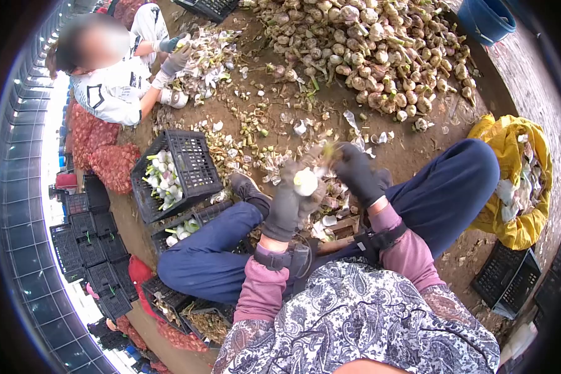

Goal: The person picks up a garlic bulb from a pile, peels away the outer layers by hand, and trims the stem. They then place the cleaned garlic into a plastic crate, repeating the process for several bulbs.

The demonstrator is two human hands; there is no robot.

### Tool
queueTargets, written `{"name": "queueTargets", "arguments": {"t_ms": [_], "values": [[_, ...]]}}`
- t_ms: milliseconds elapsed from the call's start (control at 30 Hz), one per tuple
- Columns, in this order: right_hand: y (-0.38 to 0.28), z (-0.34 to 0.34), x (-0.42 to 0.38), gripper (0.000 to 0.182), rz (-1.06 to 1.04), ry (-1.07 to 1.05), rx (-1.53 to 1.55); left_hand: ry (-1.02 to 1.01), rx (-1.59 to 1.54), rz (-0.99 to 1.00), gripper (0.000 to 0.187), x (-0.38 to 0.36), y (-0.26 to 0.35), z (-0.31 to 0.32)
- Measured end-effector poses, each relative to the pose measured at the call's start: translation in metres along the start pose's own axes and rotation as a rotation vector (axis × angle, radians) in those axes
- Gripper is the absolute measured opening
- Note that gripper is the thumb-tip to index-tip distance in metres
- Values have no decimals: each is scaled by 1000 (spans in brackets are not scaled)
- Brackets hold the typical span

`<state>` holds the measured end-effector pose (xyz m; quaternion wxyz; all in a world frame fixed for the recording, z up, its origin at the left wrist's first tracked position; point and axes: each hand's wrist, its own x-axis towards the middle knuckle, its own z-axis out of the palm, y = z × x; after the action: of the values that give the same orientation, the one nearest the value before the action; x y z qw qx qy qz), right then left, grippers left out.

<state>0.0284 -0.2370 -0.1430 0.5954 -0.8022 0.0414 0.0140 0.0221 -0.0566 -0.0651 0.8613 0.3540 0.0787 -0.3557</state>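
Observation:
A whitish, peeled-looking garlic bulb (305, 182) rests in the fingers of my left hand (284, 206), which wears a dark grey glove and is closed around it. Just to the right, my right hand (359, 174), also gloved, has its fingers curled together. A blurred wisp of garlic husk (328, 153) shows at its fingertips, apart from the bulb. Loose husks and skins lie on the ground beneath both hands, between my bent legs.
A large garlic heap (368, 50) covers the ground ahead. Left of me, a black crate (193, 159) holds cleaned bulbs with green stems. Another person (115, 81) in gloves works at upper left. Red mesh sacks (115, 165), a yellow sack (517, 230) and a blue bucket (489, 22) stand around.

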Motion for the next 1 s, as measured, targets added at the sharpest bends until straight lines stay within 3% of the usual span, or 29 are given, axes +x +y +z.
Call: {"name": "queueTargets", "arguments": {"t_ms": [33,67,167,233,300,433,467,500,567,600,733,833,933,1000], "values": [[-6,1,-2,34,-163,-26,-431,54,13,36,67,-1,5,6],[-1,1,-8,55,-148,-92,-533,152,279,136,69,-5,10,16],[-2,-6,3,72,-300,-372,147,333,580,209,67,-7,20,18],[-20,-7,5,72,-264,-422,362,367,735,277,63,-3,16,9],[-28,0,3,67,-165,-448,523,284,997,477,60,5,6,-3],[-34,5,-1,60,-271,-240,407,557,863,313,55,1,3,-36],[-31,14,-4,60,-182,-215,583,591,884,407,46,1,11,-14],[-32,14,-4,61,-186,-188,483,627,909,499,38,2,18,9],[-38,11,-3,64,-193,-134,286,632,1105,501,30,-1,28,13],[-40,9,-3,62,-192,-148,305,546,1287,675,21,3,25,5],[-39,7,-2,53,-294,-55,179,516,1585,852,22,8,13,2],[-38,7,-3,55,-363,-3,117,510,1744,876,18,15,10,-3],[-37,6,-2,60,-332,-43,186,551,1624,713,11,13,15,7],[-35,8,-3,60,-190,-125,356,557,1061,539,9,18,13,-2]]}}
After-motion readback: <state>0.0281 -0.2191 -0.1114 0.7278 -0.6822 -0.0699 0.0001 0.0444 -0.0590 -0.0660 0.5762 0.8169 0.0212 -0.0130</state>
